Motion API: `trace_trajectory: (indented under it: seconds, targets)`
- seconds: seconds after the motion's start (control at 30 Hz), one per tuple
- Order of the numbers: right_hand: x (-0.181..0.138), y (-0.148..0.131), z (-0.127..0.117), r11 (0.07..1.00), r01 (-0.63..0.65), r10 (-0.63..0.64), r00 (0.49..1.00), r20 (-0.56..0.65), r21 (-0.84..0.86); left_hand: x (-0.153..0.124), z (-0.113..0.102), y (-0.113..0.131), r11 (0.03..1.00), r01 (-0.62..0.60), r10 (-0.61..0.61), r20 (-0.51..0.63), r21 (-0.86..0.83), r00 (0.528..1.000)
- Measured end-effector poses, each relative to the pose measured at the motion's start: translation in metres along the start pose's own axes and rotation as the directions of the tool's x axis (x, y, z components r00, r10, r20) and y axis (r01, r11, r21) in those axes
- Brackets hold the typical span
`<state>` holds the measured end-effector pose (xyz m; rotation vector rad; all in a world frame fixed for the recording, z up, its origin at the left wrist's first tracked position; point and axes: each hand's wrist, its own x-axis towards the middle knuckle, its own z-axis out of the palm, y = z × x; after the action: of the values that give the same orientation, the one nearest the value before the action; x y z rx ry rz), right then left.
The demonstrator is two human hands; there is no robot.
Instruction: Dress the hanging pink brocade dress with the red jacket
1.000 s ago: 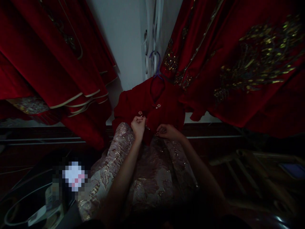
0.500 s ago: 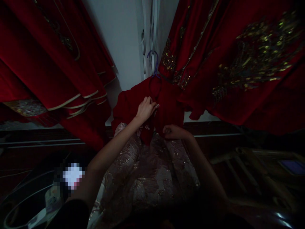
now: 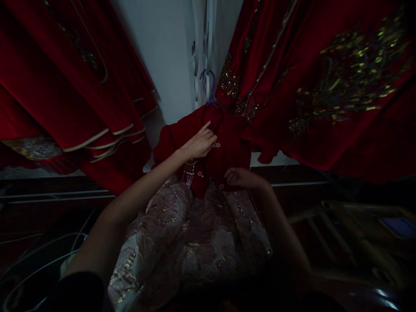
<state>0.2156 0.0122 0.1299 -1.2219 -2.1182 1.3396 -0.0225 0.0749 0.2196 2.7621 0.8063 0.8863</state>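
The red cloth jacket [image 3: 234, 151] spreads just beneath your left grip [image 3: 199, 144] and curled right grip [image 3: 239, 177]; a white, flower-shaped beaded ornament [image 3: 216, 145] sits at your left fingertips. Whether either grip pinches anything, I can't tell.

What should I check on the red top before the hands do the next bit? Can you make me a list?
1. Left hand at the upper flower ornament: ok, it is right there.
2. Firm grip on that ornament: cannot tell, it is too dark.
3. Right hand near the lower part of the red top: ok.
4. Front edges together at the bottom: not ok, they stand apart there.
5. Beaded tassel hanging straight: ok, it hangs below the left wrist.
6. Purple hanger hooked on the white metalwork: cannot tell, they only overlap.
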Motion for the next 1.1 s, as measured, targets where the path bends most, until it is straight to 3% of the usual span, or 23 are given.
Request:
trace_trajectory:
  seconds: [0.13,0.3,0.4,0.53,0.63,0.7,0.77,0.87,0.97,1.1]
  targets:
    - [-0.008,-0.021,-0.004,0.995,-0.018,0.019,1.0,-0.012,0.098,0.0,0.003,-0.003,0.989,0.053,-0.06,-0.041,-0.137,0.997]
    - [-0.003,-0.051,-0.018,0.987,0.109,-0.079,0.968,-0.238,0.116,-0.003,0.008,-0.012,0.973,0.043,-0.062,-0.073,-0.229,0.995]
    - [0.015,-0.07,-0.027,0.972,0.216,-0.157,0.893,-0.423,0.096,-0.006,0.009,-0.017,0.96,0.057,-0.071,-0.04,-0.275,0.997]
    - [0.044,-0.096,-0.034,0.939,0.341,-0.246,0.759,-0.602,0.046,-0.007,0.01,-0.019,0.872,0.132,-0.169,-0.036,-0.472,0.985]
    - [0.059,-0.112,-0.035,0.908,0.416,-0.329,0.631,-0.703,-0.051,-0.007,0.011,-0.018,0.762,0.193,-0.309,-0.085,-0.619,0.947]
    - [0.062,-0.117,-0.034,0.896,0.433,-0.365,0.597,-0.714,-0.096,-0.006,0.01,-0.016,0.738,0.205,-0.383,-0.148,-0.643,0.912]
    - [0.061,-0.117,-0.032,0.89,0.444,-0.383,0.606,-0.697,-0.102,-0.007,0.009,-0.014,0.793,0.189,-0.379,-0.226,-0.579,0.897]
    - [0.057,-0.11,-0.03,0.891,0.448,-0.375,0.632,-0.678,-0.075,-0.008,0.007,-0.013,0.92,0.132,-0.248,-0.289,-0.369,0.925]
    - [0.055,-0.1,-0.029,0.905,0.421,-0.346,0.651,-0.676,-0.059,-0.008,0.008,-0.013,0.982,0.098,-0.136,-0.239,-0.164,0.962]
    - [0.054,-0.092,-0.031,0.913,0.406,-0.329,0.665,-0.671,-0.046,-0.006,0.014,-0.011,0.997,0.077,-0.077,-0.168,-0.012,0.983]
